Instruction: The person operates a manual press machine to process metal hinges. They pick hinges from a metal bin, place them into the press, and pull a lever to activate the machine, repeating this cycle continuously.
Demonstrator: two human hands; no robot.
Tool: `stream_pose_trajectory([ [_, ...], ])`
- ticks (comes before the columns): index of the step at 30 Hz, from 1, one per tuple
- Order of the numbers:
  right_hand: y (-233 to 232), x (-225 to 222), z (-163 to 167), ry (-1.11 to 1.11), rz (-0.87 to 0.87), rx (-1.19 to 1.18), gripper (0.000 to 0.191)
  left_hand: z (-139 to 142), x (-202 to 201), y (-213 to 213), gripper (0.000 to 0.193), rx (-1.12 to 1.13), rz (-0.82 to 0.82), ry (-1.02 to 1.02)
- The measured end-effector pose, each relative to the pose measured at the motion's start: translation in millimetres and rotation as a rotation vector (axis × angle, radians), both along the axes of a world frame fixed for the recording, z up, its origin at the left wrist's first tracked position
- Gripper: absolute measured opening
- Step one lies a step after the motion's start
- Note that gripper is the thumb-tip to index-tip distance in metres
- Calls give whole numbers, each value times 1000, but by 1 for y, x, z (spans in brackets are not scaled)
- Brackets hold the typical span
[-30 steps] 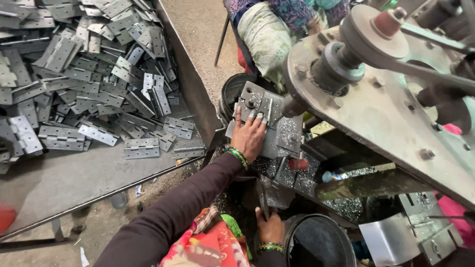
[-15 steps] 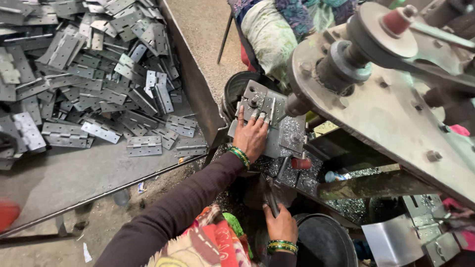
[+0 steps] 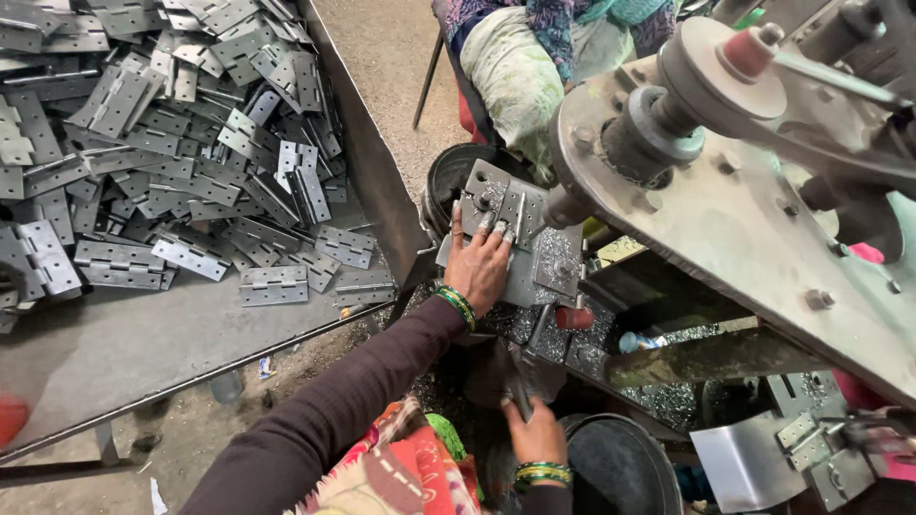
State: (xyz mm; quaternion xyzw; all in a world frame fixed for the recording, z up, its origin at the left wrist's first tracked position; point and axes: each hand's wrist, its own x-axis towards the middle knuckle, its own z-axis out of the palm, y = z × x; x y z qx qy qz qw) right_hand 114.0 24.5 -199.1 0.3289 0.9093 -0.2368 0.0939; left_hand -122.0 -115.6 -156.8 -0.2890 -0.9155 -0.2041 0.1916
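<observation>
Left hand [image 3: 480, 264]: open, fingers spread and pressed flat on a grey metal hinge [image 3: 511, 212] seated on the machine's jig plate [image 3: 553, 272], below the large flywheel plate [image 3: 725, 219]. Right hand [image 3: 536, 437]: closed round a dark lever handle [image 3: 521, 391] below the jig plate, beside a black bucket [image 3: 620, 467]; grip detail unclear. Loose hinge pile [image 3: 172, 143]: on the tray left of the jig plate.

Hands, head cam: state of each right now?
Left hand: open, fingers spread, pressing a metal hinge on the machine.
Right hand: closed around a dark lever handle.
</observation>
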Motion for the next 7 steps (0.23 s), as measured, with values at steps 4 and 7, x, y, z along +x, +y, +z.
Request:
stream_pose_trajectory([
  [4, -6, -6, 22, -12, -3, 98, 49, 9, 0, -3, 46, -29, 2, -13],
  [7, -17, -5, 22, -30, -11, 144, 51, 14, 5, -6, 40, -43, -24, -137],
])
